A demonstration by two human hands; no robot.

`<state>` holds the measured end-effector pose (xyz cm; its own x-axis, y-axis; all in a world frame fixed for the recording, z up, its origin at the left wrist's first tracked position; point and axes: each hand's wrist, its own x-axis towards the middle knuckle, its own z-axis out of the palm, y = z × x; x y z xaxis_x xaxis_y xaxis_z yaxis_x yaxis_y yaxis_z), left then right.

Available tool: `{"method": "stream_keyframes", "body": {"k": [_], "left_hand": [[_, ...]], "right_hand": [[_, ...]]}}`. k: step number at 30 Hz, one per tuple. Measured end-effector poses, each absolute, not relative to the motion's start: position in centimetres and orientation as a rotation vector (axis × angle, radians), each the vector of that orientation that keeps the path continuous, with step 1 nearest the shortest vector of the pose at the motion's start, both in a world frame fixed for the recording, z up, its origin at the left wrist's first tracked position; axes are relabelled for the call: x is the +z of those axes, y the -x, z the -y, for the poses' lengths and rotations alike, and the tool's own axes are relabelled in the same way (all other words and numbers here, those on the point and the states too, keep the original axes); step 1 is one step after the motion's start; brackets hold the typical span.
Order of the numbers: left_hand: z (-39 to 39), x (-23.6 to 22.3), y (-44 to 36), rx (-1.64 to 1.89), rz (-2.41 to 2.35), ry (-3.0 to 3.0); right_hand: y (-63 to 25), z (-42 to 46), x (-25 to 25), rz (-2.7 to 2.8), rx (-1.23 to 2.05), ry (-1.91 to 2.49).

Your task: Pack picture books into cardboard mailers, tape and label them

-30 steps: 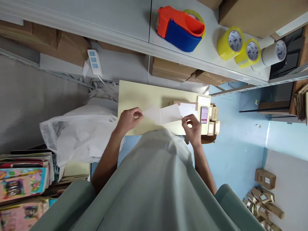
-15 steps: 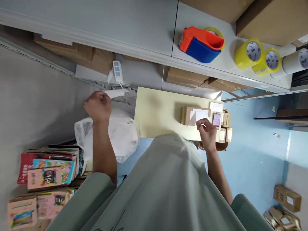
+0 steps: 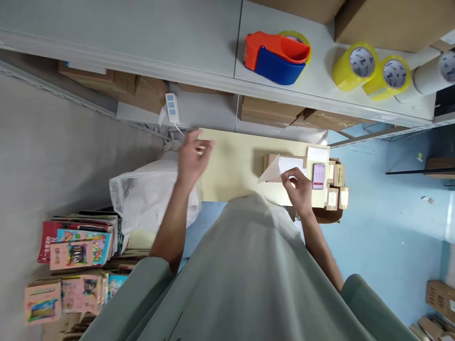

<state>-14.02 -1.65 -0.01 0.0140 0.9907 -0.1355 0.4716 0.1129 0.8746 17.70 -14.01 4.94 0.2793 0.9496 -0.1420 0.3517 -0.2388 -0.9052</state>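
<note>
My right hand (image 3: 297, 188) pinches the edge of a thin whitish sheet (image 3: 270, 172), whose free corner hangs out to the left. That sheet covers part of a small cardboard box (image 3: 273, 157) bearing a white label (image 3: 293, 164), on the pale yellow tabletop (image 3: 227, 175). My left hand (image 3: 194, 158) is over the table's left end, slightly blurred, its fingers apart and nothing seen in them. A phone (image 3: 319, 176) with a lit screen and a white card (image 3: 318, 154) lie just right of the box.
Above the table, a grey shelf (image 3: 199, 61) carries an orange-and-blue tape dispenser (image 3: 277, 57) and yellow tape rolls (image 3: 355, 66). Left stands a white plastic bag (image 3: 152, 189), with stacked books (image 3: 80, 246) below. Small labelled boxes (image 3: 332, 198) sit beyond the table's right end.
My left hand has moved right from above the bag to the table, and the white strip it held is gone from it. The sheet in my right hand is lifted further off the box.
</note>
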Motion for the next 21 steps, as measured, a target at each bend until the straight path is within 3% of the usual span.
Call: {"method": "stream_keyframes", "body": {"k": [7,21], "left_hand": [[9.4,4.2,-1.3,0.664,-1.330,-1.313],[12.5,1.5,-9.3,0.695,-1.280,-0.780]], "right_hand": [[-21.0,14.9,4.8,1.382,0.883,1.647],[-26.0,17.0,1.8,1.432,1.176,1.509]]}}
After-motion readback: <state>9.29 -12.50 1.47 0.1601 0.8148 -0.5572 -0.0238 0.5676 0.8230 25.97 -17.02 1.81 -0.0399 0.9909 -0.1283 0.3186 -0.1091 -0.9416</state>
